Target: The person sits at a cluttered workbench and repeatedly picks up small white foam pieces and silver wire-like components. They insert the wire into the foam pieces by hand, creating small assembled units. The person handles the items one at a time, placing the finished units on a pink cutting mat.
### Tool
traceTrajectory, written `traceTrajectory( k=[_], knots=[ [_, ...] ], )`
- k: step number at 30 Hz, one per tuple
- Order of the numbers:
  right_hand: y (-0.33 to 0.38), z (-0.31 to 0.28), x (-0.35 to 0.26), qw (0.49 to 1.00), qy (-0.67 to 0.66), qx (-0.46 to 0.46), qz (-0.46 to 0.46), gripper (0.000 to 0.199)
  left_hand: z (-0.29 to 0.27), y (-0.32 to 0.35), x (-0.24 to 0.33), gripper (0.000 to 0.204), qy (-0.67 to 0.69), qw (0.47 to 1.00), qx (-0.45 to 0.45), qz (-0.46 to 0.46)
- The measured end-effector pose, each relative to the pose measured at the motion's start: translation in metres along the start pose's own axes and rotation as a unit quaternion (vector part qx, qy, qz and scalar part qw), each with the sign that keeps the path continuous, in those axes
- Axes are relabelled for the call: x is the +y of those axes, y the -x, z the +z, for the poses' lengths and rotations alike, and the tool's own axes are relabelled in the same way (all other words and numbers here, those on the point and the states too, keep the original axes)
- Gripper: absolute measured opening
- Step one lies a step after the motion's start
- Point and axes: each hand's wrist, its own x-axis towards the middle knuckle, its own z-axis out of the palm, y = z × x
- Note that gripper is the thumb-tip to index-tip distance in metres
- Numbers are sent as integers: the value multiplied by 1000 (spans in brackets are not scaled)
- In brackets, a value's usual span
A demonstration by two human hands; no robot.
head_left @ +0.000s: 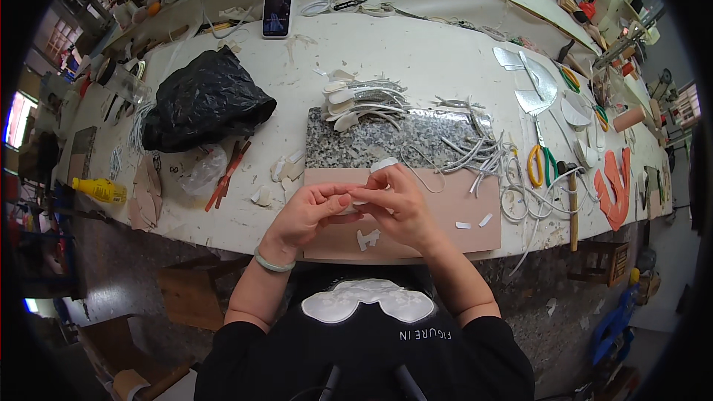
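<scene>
Above a pinkish-brown board (pixel 468 208), my left hand (pixel 308 213) and my right hand (pixel 399 206) meet with their fingertips closed together. Between them is a small white piece (pixel 347 209), mostly covered by the fingers, so its exact kind does not show. Another white bit (pixel 383 164) shows just beyond my right fingers. White scraps (pixel 368 239) lie on the board below my hands, with two small white strips (pixel 463 226) to the right. Past the board, a speckled stone slab (pixel 356 150) carries a stack of silvery strap pieces (pixel 364 100) and loose silver strips (pixel 475 152).
A black plastic bag (pixel 208 100) and a yellow bottle (pixel 100 190) sit at left. Scissors with yellow and green handles (pixel 542 165), a wooden-handled tool (pixel 572 212), white cord (pixel 531 204) and orange pieces (pixel 615 189) lie at right. A phone (pixel 278 7) stands at the back.
</scene>
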Motion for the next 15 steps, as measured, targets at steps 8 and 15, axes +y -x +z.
traceTrajectory(
  k=[8, 15],
  knots=[
    [-3, -10, -7, 993, 56, 29, -103, 37, -1, -3, -6, 35, 85, 996, -18, -32],
    [15, -23, 22, 917, -377, 65, 111, 24, 15, -6, 4, 31, -58, 995, 70, -28]
  ],
)
